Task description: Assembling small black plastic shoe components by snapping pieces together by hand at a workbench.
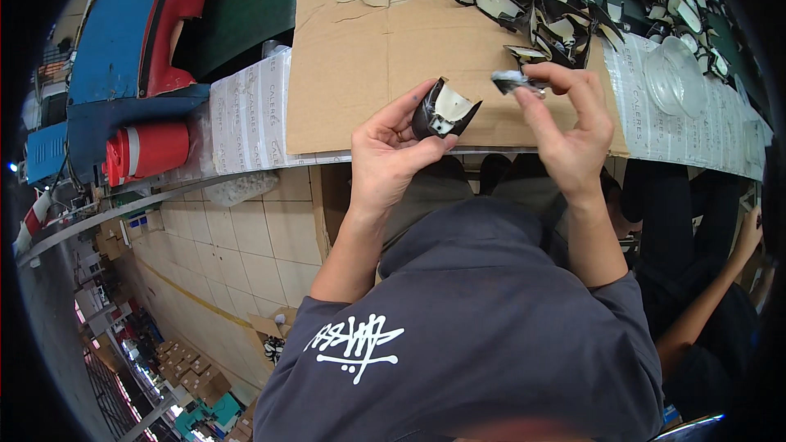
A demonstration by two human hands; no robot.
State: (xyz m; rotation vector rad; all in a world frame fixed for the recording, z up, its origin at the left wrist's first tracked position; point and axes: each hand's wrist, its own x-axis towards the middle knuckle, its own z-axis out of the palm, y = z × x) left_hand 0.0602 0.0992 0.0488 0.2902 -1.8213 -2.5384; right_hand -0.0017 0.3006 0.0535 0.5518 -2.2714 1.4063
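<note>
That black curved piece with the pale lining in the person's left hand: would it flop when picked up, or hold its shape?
The black curved piece probably holds its shape: it keeps a cupped form while only the left hand grips its edge. It seems light, since fingertips alone carry it. Similar pieces in the pile lie on their sides, so it likely would not stand steadily.

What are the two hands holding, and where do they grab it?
The left hand pinches a black curved piece with a pale lining by its lower end. The right hand holds a small dark scrap at its fingertips.
</note>
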